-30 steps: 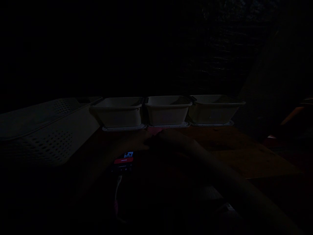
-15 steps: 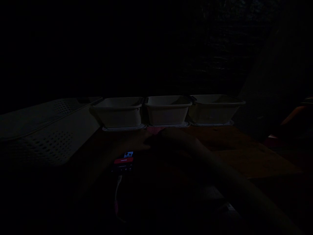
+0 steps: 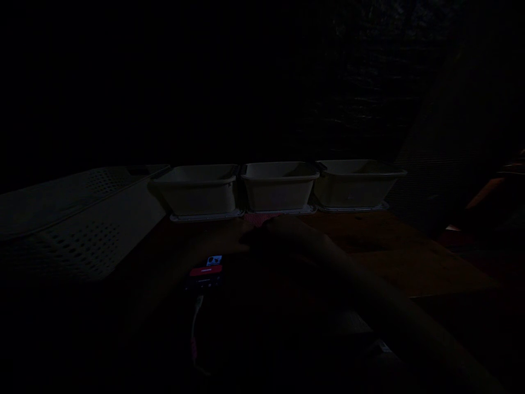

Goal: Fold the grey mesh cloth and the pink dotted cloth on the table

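The scene is very dark. My left hand (image 3: pixel 230 236) reaches in from the left to a small pink patterned piece, seemingly cloth (image 3: pixel 258 220), lying on the wooden table in front of the middle bin. From the right, my right hand (image 3: pixel 287 229) comes to the same pink piece, its knuckles bent down beside it. Both hands are close together. Shadow hides their fingers, so whether they grip the pink piece cannot be made out. Below my left hand lies a lit phone (image 3: pixel 206 272), with a pale cable (image 3: pixel 197 312) running from its lower end.
Three pale bins stand in a row at the back: left bin (image 3: pixel 199 197), middle bin (image 3: pixel 281 192), right bin (image 3: pixel 356 190). A white perforated basket (image 3: pixel 135 219) stands at left. The wooden table (image 3: pixel 394 257) extends right. Part of a person's limb (image 3: pixel 486 194) shows at far right.
The view has shifted slightly, so the bins sit a little further left. Both hands stay by the pink piece, with only a slight shift of the fingers.
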{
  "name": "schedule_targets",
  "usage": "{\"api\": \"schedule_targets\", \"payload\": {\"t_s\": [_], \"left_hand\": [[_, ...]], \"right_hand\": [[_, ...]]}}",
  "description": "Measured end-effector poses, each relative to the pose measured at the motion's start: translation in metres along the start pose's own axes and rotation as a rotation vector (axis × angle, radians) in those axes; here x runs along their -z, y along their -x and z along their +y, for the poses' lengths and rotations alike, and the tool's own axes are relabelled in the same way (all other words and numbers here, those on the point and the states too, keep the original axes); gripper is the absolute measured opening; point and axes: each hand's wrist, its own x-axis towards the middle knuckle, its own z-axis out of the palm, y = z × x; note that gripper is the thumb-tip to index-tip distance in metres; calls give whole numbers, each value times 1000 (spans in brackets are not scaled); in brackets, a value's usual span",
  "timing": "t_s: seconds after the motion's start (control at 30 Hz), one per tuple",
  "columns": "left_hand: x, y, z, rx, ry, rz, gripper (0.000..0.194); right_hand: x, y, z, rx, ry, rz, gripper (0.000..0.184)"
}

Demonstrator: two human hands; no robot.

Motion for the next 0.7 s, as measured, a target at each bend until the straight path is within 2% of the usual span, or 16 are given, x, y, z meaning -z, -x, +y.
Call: {"api": "schedule_targets", "payload": {"t_s": [0.13, 0.4, 0.7], "left_hand": [[0, 1, -1, -9, 0, 9, 46], [-2, -1, -4, 14, -16, -17, 28], [-7, -1, -27, -8, -9, -41, 31]], "right_hand": [[3, 6, -3, 4, -63, 5, 42], [2, 12, -2, -60, -33, -35, 37], [7, 15, -3, -73, -33, -40, 37]]}}
